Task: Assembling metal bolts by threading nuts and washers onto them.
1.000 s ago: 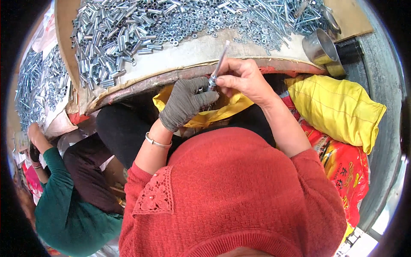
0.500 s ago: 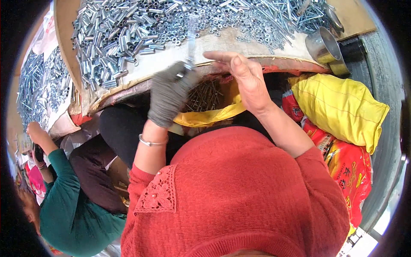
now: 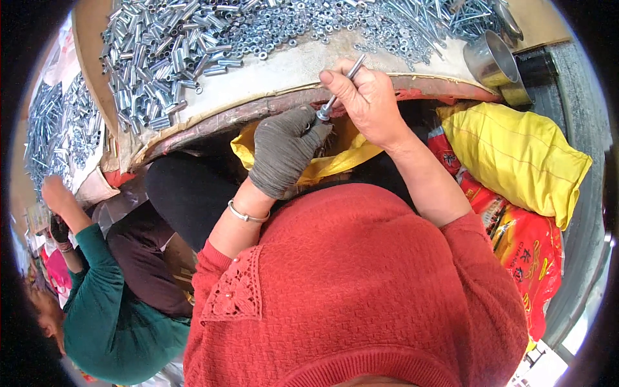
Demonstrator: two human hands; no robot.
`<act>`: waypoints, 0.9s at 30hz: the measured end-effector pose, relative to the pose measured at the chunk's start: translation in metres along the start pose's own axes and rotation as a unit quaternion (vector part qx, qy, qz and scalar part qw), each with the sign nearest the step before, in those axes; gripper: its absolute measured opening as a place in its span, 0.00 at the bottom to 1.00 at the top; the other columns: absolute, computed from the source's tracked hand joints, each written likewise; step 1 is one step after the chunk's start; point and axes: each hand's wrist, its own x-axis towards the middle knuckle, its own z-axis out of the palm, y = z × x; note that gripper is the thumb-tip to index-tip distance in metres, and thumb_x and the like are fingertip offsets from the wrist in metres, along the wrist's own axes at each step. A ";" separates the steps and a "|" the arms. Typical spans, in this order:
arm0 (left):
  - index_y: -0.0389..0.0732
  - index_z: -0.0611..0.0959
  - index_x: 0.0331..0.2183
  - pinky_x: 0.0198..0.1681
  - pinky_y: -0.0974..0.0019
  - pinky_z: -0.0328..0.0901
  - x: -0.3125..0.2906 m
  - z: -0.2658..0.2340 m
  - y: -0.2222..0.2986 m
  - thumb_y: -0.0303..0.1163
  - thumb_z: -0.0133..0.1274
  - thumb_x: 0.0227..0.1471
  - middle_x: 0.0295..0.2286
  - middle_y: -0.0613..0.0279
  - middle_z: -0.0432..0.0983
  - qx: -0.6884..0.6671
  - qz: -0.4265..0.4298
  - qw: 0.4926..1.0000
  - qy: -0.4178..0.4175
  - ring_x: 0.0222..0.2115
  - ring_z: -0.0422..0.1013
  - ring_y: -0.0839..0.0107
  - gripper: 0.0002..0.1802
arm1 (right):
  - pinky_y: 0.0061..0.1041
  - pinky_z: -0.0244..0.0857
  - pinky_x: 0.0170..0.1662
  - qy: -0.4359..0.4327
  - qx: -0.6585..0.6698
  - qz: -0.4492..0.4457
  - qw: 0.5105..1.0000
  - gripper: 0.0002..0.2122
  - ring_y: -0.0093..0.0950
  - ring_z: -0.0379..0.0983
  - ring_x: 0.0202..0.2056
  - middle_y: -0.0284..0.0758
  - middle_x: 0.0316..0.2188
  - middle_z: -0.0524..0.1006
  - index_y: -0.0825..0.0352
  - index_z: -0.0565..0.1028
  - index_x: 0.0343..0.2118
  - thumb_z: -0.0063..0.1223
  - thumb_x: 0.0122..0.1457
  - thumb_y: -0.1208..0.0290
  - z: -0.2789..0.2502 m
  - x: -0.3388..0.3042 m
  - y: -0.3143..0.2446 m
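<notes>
My left hand [image 3: 284, 151], in a grey glove, pinches the lower end of a metal anchor bolt [image 3: 329, 106] between thumb and fingers. A wider ring, like a washer or nut, sits round the bolt near this grip. My bare right hand [image 3: 371, 106] is closed on the shaft farther up, thumb and fingers around it, and the tip sticks out above them. The bolt slants up to the right. Beneath both hands lies an open yellow bag [image 3: 345, 159]; its inside is mostly hidden by my hands.
Metal sleeves [image 3: 161, 58], nuts [image 3: 271, 35], washers [image 3: 403, 45] and long bolts [image 3: 429, 19] lie heaped on the cloth-covered table. Metal cups [image 3: 487, 61] stand at its right edge. A yellow sack [image 3: 516, 161] rests on red bags [image 3: 529, 258]. A co-worker in green [image 3: 122, 322] sits at left.
My hands have come together. My left hand has moved right and down with the bolt, which now slants right. My right hand, open before, has closed on the shaft.
</notes>
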 end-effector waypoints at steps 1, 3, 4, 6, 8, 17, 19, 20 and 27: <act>0.39 0.79 0.27 0.23 0.60 0.62 -0.001 0.001 -0.003 0.37 0.56 0.45 0.19 0.53 0.72 0.033 0.008 0.999 -0.003 0.20 0.70 0.57 0.10 | 0.24 0.65 0.28 0.002 -0.087 -0.024 0.996 0.15 0.21 0.71 0.22 0.31 0.19 0.75 0.67 0.75 0.28 0.48 0.60 0.58 -0.006 0.000 -0.002; 0.39 0.79 0.26 0.22 0.61 0.61 0.001 0.002 -0.005 0.34 0.58 0.44 0.18 0.54 0.71 0.079 0.048 0.996 0.020 0.18 0.68 0.58 0.09 | 0.24 0.64 0.26 0.015 0.066 -0.035 0.997 0.15 0.21 0.71 0.21 0.32 0.17 0.74 0.67 0.75 0.27 0.48 0.60 0.59 0.003 0.002 0.001; 0.39 0.80 0.26 0.21 0.62 0.61 0.002 0.004 -0.005 0.32 0.59 0.43 0.17 0.54 0.70 0.123 0.088 0.987 0.044 0.16 0.66 0.58 0.08 | 0.24 0.63 0.25 0.028 0.217 -0.046 0.975 0.14 0.22 0.70 0.20 0.32 0.15 0.73 0.67 0.74 0.26 0.48 0.59 0.59 0.005 0.002 0.001; 0.39 0.79 0.25 0.21 0.61 0.60 0.001 0.007 -0.004 0.33 0.59 0.43 0.16 0.54 0.70 0.120 0.096 0.987 0.050 0.16 0.67 0.58 0.08 | 0.23 0.62 0.24 -0.003 0.212 -0.033 0.977 0.14 0.19 0.70 0.20 0.32 0.15 0.72 0.68 0.74 0.27 0.48 0.59 0.60 0.000 0.001 0.001; 0.39 0.78 0.23 0.20 0.61 0.60 0.001 0.005 -0.002 0.33 0.59 0.43 0.16 0.55 0.70 0.121 0.104 0.986 0.057 0.16 0.67 0.57 0.09 | 0.22 0.62 0.24 0.020 0.074 -0.038 0.996 0.14 0.17 0.69 0.21 0.31 0.15 0.72 0.69 0.74 0.25 0.50 0.58 0.61 -0.001 0.002 0.003; 0.42 0.78 0.27 0.19 0.65 0.63 0.006 0.002 0.008 0.34 0.58 0.44 0.20 0.60 0.71 0.274 0.189 0.938 0.097 0.18 0.70 0.67 0.08 | 0.33 0.61 0.25 -0.067 0.023 -0.053 0.996 0.15 0.37 0.68 0.19 0.43 0.16 0.70 0.67 0.72 0.21 0.48 0.58 0.61 -0.008 -0.006 0.003; 0.41 0.78 0.25 0.19 0.68 0.62 0.006 -0.009 0.012 0.32 0.58 0.44 0.19 0.61 0.71 0.109 0.133 0.985 0.010 0.17 0.69 0.71 0.07 | 0.27 0.56 0.22 -0.144 0.120 -0.024 0.982 0.13 0.22 0.61 0.17 0.34 0.13 0.64 0.67 0.69 0.19 0.49 0.57 0.67 -0.016 -0.013 0.002; 0.40 0.78 0.24 0.19 0.70 0.61 0.007 -0.019 0.013 0.31 0.58 0.43 0.18 0.62 0.72 -0.056 0.064 0.993 -0.084 0.17 0.68 0.75 0.06 | 0.21 0.53 0.22 -0.178 0.181 -0.031 0.967 0.12 0.17 0.59 0.18 0.28 0.14 0.63 0.68 0.69 0.20 0.49 0.58 0.69 -0.020 -0.017 0.000; 0.36 0.80 0.28 0.24 0.68 0.63 0.018 -0.030 -0.012 0.36 0.57 0.44 0.16 0.59 0.72 -0.082 -0.129 0.968 -0.198 0.18 0.69 0.71 0.12 | 0.20 0.63 0.27 -0.229 0.056 -0.009 0.972 0.08 0.16 0.67 0.22 0.29 0.19 0.70 0.68 0.73 0.28 0.54 0.55 0.67 -0.031 0.025 0.015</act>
